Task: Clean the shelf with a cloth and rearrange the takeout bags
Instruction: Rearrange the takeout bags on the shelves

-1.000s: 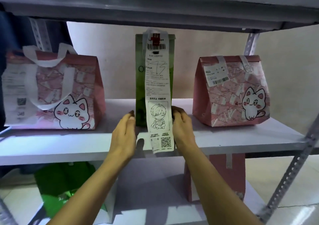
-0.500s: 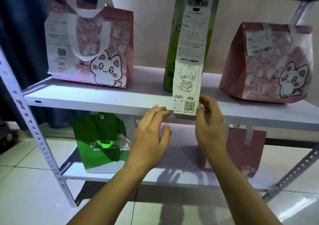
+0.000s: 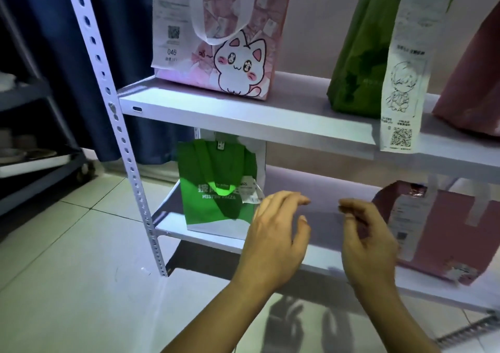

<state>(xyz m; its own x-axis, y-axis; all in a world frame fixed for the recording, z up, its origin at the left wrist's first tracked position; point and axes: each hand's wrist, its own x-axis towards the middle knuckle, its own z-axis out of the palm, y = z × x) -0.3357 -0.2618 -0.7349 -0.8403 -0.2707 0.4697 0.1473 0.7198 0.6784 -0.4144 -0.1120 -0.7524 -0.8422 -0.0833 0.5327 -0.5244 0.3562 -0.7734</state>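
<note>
5 bags on 2 shelves: 3 up, 2 down; left hand (image 3: 273,233) & right hand (image 3: 368,240) loose, empty

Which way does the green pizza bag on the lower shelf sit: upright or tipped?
Upright: the green pizza bag stands on its base on the lower shelf.

Pink cat bag (image 3: 216,33), upper board, left: white slip on its face reads "046" under a QR code; the finer print I can't make out.
Tall green bag (image 3: 359,63), upper board, right of the cat bag: large letters "OI" at the top, the rest cut off by the long receipt (image 3: 405,82).
Long receipt: cartoon figure, QR code near its lower end; lines too small to read.
Green bag (image 3: 216,187), lower board, left: "MISTER PIZZA" as far as I can tell, blurred; its tag shows "N021".
</note>
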